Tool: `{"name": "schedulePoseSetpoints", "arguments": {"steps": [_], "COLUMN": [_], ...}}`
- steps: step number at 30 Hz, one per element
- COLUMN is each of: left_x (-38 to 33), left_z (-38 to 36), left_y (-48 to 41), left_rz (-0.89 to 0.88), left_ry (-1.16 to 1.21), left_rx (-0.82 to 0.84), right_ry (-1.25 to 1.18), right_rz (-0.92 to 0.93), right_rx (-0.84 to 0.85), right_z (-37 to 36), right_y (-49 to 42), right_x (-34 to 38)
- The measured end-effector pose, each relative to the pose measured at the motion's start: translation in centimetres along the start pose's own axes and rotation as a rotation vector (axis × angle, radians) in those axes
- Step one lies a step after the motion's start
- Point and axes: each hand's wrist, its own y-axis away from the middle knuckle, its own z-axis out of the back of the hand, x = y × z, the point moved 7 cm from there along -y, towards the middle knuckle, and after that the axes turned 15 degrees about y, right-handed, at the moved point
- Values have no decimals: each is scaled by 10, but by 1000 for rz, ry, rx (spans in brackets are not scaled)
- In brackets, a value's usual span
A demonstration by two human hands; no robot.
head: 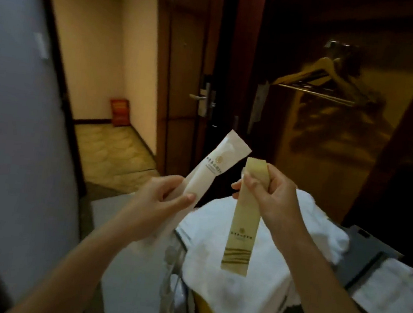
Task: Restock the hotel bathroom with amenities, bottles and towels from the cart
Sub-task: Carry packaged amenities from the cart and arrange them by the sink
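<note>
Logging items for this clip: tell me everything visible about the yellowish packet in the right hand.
The yellowish packet is a long, narrow, flat sachet, paper-like, with a serrated top edge, a small gold emblem and wavy darker stripes near its lower end. It hangs roughly upright, pinched near the top by the right hand, above the white towels, apart from the other packet.

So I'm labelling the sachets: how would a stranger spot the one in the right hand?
Above the white towels, the right hand pinches a flat sachet hanging down. Unlike the whiter left-hand packet, it is yellowish, with wavy stripes at the bottom.
</note>
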Motion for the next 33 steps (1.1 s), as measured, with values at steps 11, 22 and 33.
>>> {"name": "schedulePoseSetpoints", "arguments": {"steps": [11, 22, 33], "left_x": [14, -10, -30], "left_z": [88, 122, 164], "left_y": [119, 341, 515], "left_rz": [221, 521, 490], "left_ry": [-96, -227, 5], "left_rx": [-389, -1010, -1413], "right_ry": [-240, -457, -517], "right_rz": [151, 280, 281], "right_rx": [565, 1119, 1455], "right_z": [-145, -276, -383], "right_y": [19, 153, 280], "right_x": [38, 104, 180]}}
